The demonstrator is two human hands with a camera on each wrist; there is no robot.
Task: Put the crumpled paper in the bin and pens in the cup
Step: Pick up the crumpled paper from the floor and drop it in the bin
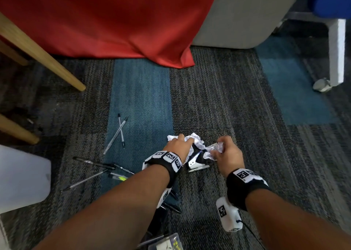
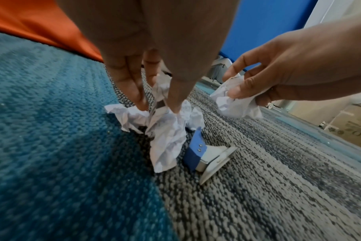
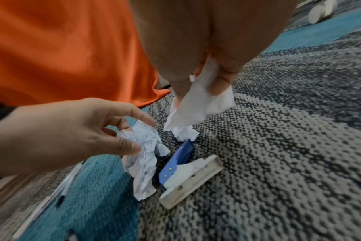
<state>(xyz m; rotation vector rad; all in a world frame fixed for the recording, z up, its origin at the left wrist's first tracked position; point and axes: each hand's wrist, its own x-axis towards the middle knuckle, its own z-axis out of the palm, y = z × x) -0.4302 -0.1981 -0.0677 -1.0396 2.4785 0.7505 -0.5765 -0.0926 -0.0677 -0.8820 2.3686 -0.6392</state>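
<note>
My left hand (image 1: 185,140) pinches a white crumpled paper (image 1: 197,142) on the carpet; the left wrist view shows the fingertips (image 2: 141,104) dug into that paper (image 2: 167,135). Just to its right, my right hand (image 1: 220,145) grips a second crumpled paper (image 1: 213,149), held a little off the floor (image 3: 202,106). Several pens (image 1: 116,133) lie loose on the carpet to the left, more of them (image 1: 98,166) beside my left forearm. A white container (image 1: 22,177) stands at the left edge.
A blue and white hole punch (image 1: 197,163) lies on the carpet under the papers. A red cloth (image 1: 114,21) hangs at the back, with wooden legs (image 1: 43,54) to the left and a white wheeled chair leg (image 1: 337,52) to the right. A clear case (image 1: 167,242) shows at the bottom edge.
</note>
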